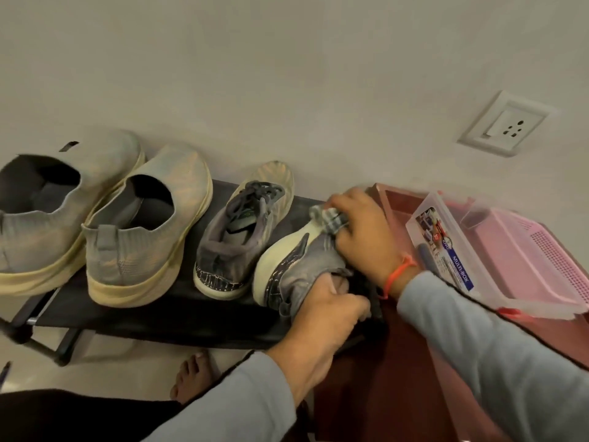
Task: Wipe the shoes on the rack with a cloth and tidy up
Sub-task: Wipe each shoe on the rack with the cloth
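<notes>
Four shoes sit on the black rack (134, 317) against the pale wall (287, 74): a pair of grey slip-ons at the left, the outer one (47, 218) partly cut off by the picture's edge and its mate (143, 231) just beside it, then a grey laced sneaker (242, 234) with its toe toward the wall. The fourth, a grey sneaker (293, 266) at the rack's right end, is tipped onto its side so its cream sole faces left. The left hand (328, 314) grips this tilted shoe at the heel opening, with fingers curled into the collar. The right hand (360, 228) holds a small grey-and-white cloth (331, 218) bunched under curled fingers and presses it against the toe end of the sole. An orange thread band (398, 272) circles the right wrist, and both arms wear grey sleeves. Right of the rack stands a reddish-brown cabinet (398, 378); on it lie a clear plastic box (446, 244) with a printed label and a pink basket (535, 250) touching it. A wall socket (506, 124) is mounted above them. A bare foot (191, 378) rests on the floor below the rack.
</notes>
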